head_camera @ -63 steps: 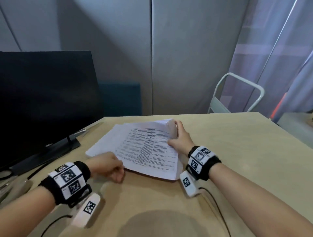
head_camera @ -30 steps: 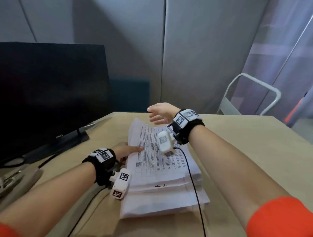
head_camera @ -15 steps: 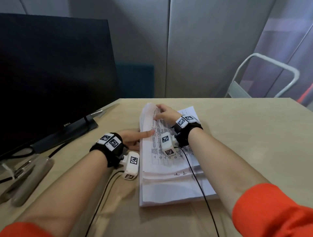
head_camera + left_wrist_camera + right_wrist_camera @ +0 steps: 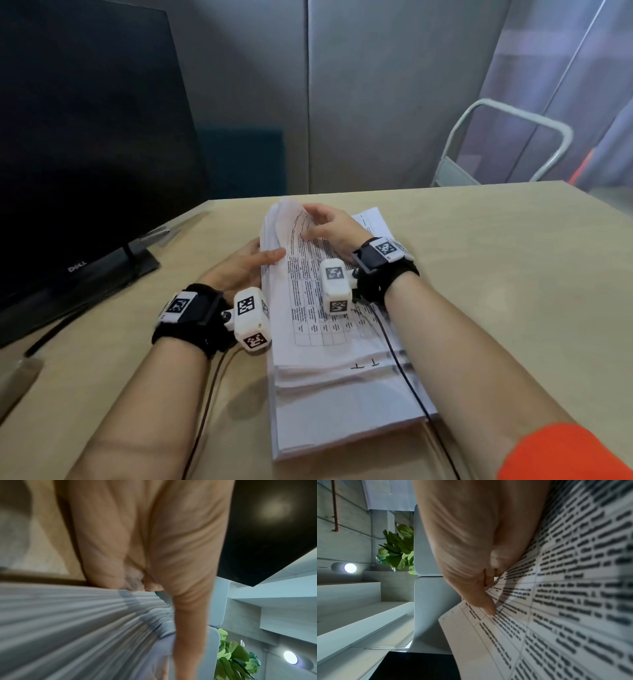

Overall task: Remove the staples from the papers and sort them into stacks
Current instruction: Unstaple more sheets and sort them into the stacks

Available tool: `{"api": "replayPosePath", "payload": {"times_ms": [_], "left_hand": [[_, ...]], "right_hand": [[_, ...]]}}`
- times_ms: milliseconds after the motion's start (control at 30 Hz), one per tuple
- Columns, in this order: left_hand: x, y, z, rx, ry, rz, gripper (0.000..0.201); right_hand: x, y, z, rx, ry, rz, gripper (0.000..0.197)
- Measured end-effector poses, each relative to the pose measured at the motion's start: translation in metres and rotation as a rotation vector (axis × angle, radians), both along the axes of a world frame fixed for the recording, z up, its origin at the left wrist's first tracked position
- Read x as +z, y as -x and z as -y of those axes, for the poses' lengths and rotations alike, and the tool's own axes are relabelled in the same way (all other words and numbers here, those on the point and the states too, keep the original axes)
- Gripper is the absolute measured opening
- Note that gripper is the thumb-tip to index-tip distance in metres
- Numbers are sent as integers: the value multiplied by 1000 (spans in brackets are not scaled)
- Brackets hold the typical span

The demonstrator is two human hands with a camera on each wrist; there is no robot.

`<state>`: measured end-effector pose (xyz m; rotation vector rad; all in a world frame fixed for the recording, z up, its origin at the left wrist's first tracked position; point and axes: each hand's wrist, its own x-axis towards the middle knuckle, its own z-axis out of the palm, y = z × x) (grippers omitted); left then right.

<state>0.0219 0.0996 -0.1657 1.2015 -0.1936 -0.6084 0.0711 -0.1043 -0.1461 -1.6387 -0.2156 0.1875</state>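
While the left hand [image 4: 239, 267] presses flat, right hand [image 4: 330, 226] fingers [image 4: 486, 605] pinch the printed papers' [image 4: 329, 342] curled top sheets.

a white stack of papers [image 4: 342, 404] printed with a black grid table and rows of black text lies on a pale tan wooden table [image 4: 513, 291]. at ten o'clock stands a black monitor [image 4: 85, 154] with silver lettering on its bezel. both wrists wear black bands [image 4: 383, 277] carrying white blocks with black-and-white square markers. an orange sleeve [image 4: 565, 455] shows at five o'clock. the wall [image 4: 376, 85] at twelve o'clock is grey. a green leafy plant [image 4: 397, 550] appears in the right wrist view.
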Motion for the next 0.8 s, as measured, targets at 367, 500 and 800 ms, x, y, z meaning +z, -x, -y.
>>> {"api": "replayPosePath", "payload": {"times_ms": [367, 500, 800], "left_hand": [[8, 3, 8, 106, -199, 64, 106], [10, 5, 9, 125, -206, 41, 105], [11, 7, 12, 227, -173, -17, 112]], "right_hand": [[-2, 0, 5, 44, -72, 38, 47], [0, 5, 4, 61, -118, 48, 44], [2, 6, 3, -66, -262, -14, 29]]}}
